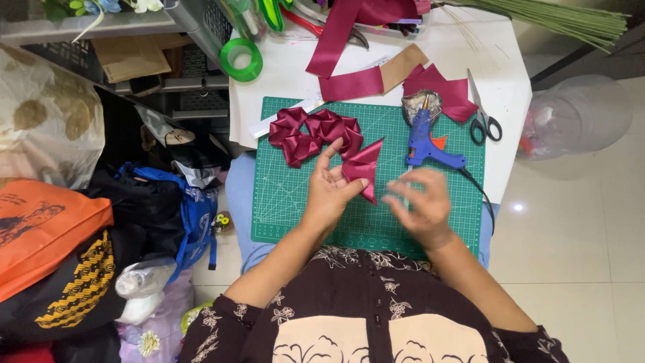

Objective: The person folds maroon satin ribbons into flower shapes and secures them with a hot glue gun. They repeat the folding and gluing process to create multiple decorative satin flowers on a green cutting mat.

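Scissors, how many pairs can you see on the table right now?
1 clear pair: the black-handled scissors lie on the white table at the green cutting mat's right edge, beside the blue glue gun. More tools may be hidden in the clutter at the top.

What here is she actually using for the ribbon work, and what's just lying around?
In use: folded ribbon piece in the left hand; right hand beside it; ribbon petals; glue gun; cutting mat; cut ribbon squares.

Lying about: scissors, green tape roll, green stems, orange bag, blue bag.
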